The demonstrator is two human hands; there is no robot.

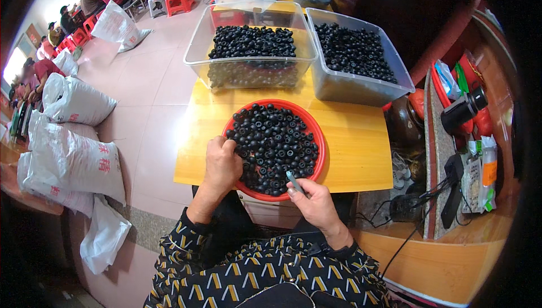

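A round red basin (pixel 323 151) full of small black ring-shaped pieces (pixel 275 141) sits at the front of the yellow table. At the basin's left rim is my left hand (pixel 221 166), its fingers curled together; what they hold, if anything, is hidden. My right hand (pixel 317 205) is closed around a slim grey hand tool (pixel 296 183) with a pale blue tip, its kind unclear. The tip points over the pieces near the basin's lower right side.
Behind the basin, a clear plastic bin (pixel 195 54) and a second bin (pixel 361 91) hold more black pieces on the yellow table (pixel 355 133). White sacks (pixel 79 155) stand on the floor at left. Cables (pixel 418 201) and a ledge (pixel 437 161) with packets are at right. People sit farther back.
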